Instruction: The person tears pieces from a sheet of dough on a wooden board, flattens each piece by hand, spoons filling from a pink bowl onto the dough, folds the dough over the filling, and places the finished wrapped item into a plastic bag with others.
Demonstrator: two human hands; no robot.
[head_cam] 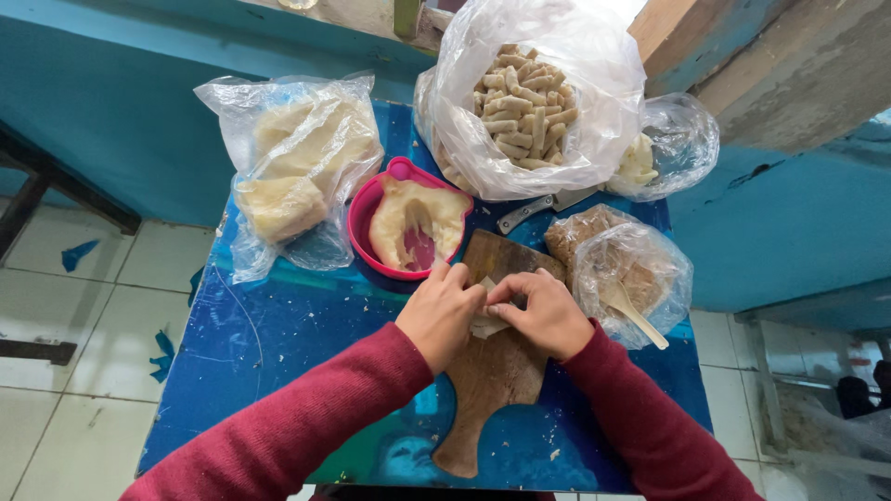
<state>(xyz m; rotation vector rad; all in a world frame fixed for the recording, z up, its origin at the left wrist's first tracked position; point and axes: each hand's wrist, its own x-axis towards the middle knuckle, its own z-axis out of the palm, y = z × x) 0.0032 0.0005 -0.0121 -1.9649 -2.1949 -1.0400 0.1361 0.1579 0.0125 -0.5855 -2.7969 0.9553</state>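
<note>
Both hands, left [441, 311] and right [546, 314], pinch a pale dough wrapper [486, 322] between them over the wooden board [492, 371].

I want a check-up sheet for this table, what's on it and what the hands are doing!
Surface: blue table, scuffed, with pale crumbs.
Job's things: wooden board under both hands; thin pale dough piece pinched between them.
Clutter: pink bowl of dough; bag of dough slabs; open bag of rolled sticks; small bag; bag of brown filling with a spoon; knife.
Grippers: left hand and right hand both closed on the dough piece.
Cables: nothing seen.
Surroundings: blue wall, white floor tiles.
</note>
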